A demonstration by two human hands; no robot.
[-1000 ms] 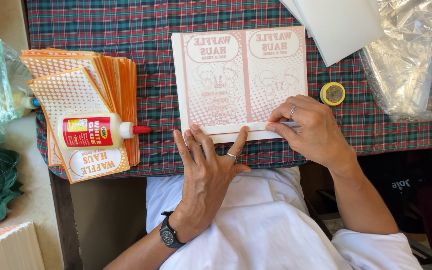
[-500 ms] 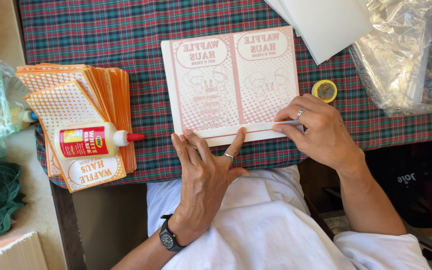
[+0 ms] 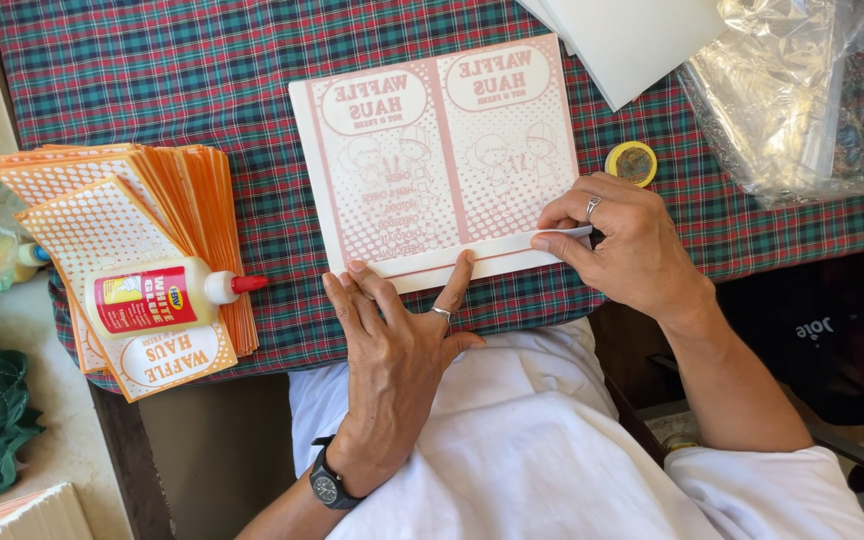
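Note:
A flat printed paper sheet [image 3: 432,150], white with orange dotted panels and cartoon figures, lies on the plaid tablecloth [image 3: 152,90]. Its near edge is folded up into a narrow white flap [image 3: 472,255]. My left hand [image 3: 397,335] lies flat with fingertips pressing the flap's left and middle part. My right hand [image 3: 617,240] pinches the flap's right end between thumb and forefinger. Each hand wears a ring, and the left wrist a watch.
A stack of orange printed paper pieces [image 3: 142,210] sits at the left with a white glue bottle [image 3: 162,295] lying on it, red cap pointing right. A small yellow round lid [image 3: 632,162], white sheets [image 3: 622,40] and clear plastic bags [image 3: 802,100] lie at the right.
The view has shifted slightly; both hands stay on the sheet's near flap, the right hand's fingers sliding a little along its right end.

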